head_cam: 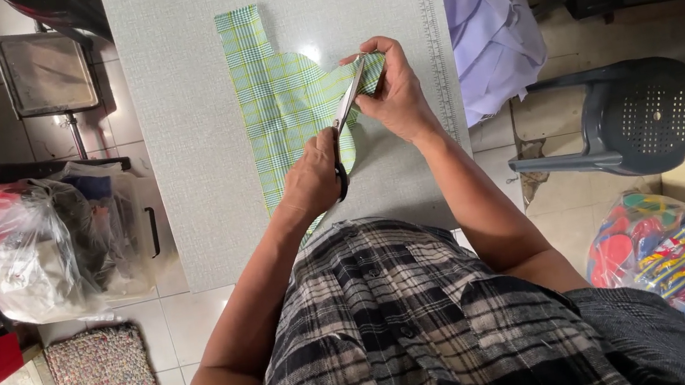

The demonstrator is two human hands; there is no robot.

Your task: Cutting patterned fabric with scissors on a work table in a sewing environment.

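Our left hand (312, 174) grips the scissors (346, 118) w/ blades angled up into the green cloth (278, 102) on the surface (190, 152), while our right hand (395, 88) pinches its edge taut, prob. so the cut runs clean.

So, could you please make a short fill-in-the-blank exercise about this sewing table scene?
1. The left hand grips a pair of ____.
2. The right hand pinches the green checked ____.
3. The fabric lies on a grey ____.
4. Right of the table stands a dark plastic ____.

Missing words: scissors; fabric; table; chair.
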